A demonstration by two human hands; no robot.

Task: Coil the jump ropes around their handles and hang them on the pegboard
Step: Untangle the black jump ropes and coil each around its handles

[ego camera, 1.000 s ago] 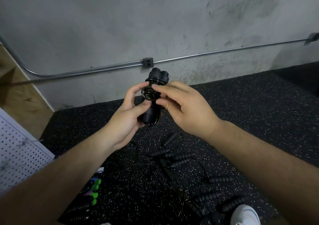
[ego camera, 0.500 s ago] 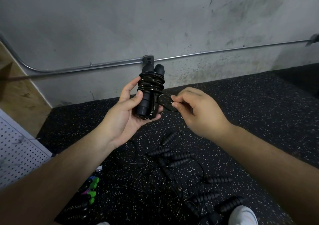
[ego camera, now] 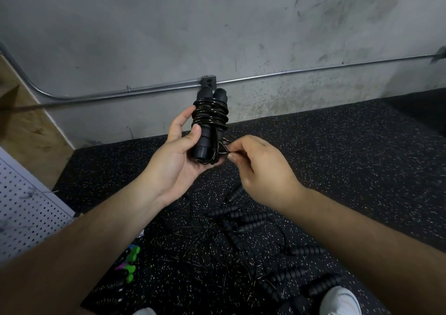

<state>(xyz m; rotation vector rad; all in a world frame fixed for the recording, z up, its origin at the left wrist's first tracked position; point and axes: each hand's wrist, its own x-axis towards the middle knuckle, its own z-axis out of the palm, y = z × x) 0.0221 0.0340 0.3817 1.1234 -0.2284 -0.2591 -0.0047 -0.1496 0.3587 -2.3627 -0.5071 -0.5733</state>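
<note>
Gym storage corner: black speckled rubber flooring [ego camera: 337, 169], bare concrete wall [ego camera: 217, 24] with surface-mounted metal conduit [ego camera: 313, 70] at 12 o'clock, white pegboard [ego camera: 24, 213] at 9 o'clock, loose jump ropes [ego camera: 253, 217] at 6 o'clock.

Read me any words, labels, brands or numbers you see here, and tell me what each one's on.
No text can be read.
The coiled jump rope held in the left hand shows no print.
The faint dark marks on the pegboard are too blurred to read.

Black rope [ego camera: 210, 115], white-speckled black floor [ego camera: 337, 160]
</note>
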